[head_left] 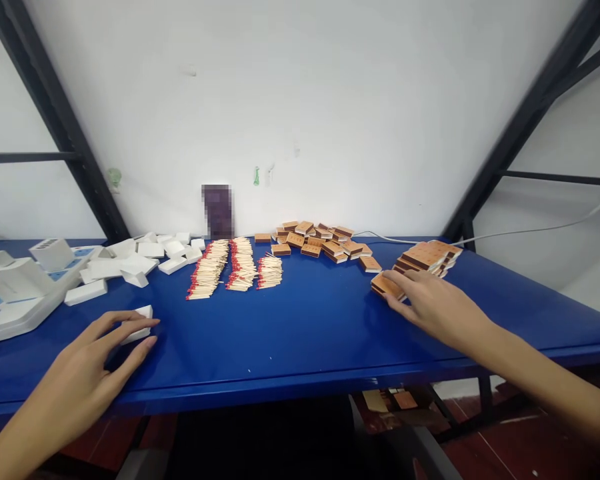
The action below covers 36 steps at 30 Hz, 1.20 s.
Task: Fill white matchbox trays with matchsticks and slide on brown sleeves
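Note:
My left hand lies on the blue table at the near left, its fingers closing around a small white matchbox tray. My right hand reaches out at the right, fingers spread flat, with the fingertips touching a brown matchbox sleeve lying beside a stack of the same sleeves. Three rows of red-tipped matches lie in the middle of the table.
A heap of white trays sits at the back left, a pile of brown sleeves at the back centre. A white power strip with chargers lies at the far left. Black frame bars rise on both sides, and a white cable trails right.

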Each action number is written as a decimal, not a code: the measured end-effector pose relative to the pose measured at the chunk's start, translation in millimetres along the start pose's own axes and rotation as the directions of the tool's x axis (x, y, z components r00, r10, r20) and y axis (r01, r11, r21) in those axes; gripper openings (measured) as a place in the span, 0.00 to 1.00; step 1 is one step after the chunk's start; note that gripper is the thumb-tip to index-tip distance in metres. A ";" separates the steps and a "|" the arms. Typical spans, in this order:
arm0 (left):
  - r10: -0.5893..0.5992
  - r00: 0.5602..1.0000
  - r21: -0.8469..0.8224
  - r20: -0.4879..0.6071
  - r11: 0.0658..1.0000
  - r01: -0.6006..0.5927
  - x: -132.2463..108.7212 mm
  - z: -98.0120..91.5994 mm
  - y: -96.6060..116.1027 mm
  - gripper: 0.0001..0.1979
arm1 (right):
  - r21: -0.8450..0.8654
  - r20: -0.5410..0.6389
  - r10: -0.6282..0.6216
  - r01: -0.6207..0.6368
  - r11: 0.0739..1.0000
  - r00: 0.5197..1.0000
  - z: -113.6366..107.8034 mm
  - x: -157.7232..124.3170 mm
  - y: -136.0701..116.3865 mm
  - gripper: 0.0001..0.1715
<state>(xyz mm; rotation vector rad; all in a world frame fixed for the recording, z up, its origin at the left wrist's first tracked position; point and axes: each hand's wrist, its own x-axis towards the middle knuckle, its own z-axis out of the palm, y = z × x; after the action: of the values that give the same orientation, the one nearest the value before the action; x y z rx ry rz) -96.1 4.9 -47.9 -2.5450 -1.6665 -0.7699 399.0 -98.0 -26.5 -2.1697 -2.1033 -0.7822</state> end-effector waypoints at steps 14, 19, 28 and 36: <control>-0.018 1.000 -0.041 0.018 0.999 0.019 -2.8 1.6 -7.9 0.24 | 0.159 -0.143 0.140 -0.117 0.980 0.980 6.6 0.6 18.1 0.24; 0.002 1.000 -0.046 0.013 0.999 -0.001 -2.4 1.5 -8.8 0.25 | 0.116 -0.159 0.153 -0.136 0.984 0.975 20.8 -3.7 15.9 0.23; 0.200 0.980 -0.127 0.022 0.972 -0.196 -17.6 -1.0 23.4 0.19 | 0.081 -0.278 0.093 -0.073 0.994 0.956 28.9 -4.8 23.3 0.22; 0.455 0.878 -0.207 0.147 0.882 -0.423 -12.4 6.4 82.5 0.14 | 0.322 -0.378 -0.072 0.204 0.924 0.923 4.6 19.9 -37.8 0.12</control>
<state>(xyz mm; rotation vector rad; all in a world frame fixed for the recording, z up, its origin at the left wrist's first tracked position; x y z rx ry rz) -26.4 -40.1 -37.2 -3.0346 -1.0070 -0.6666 364.3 -74.4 -35.6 -1.5706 -2.0312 -0.6771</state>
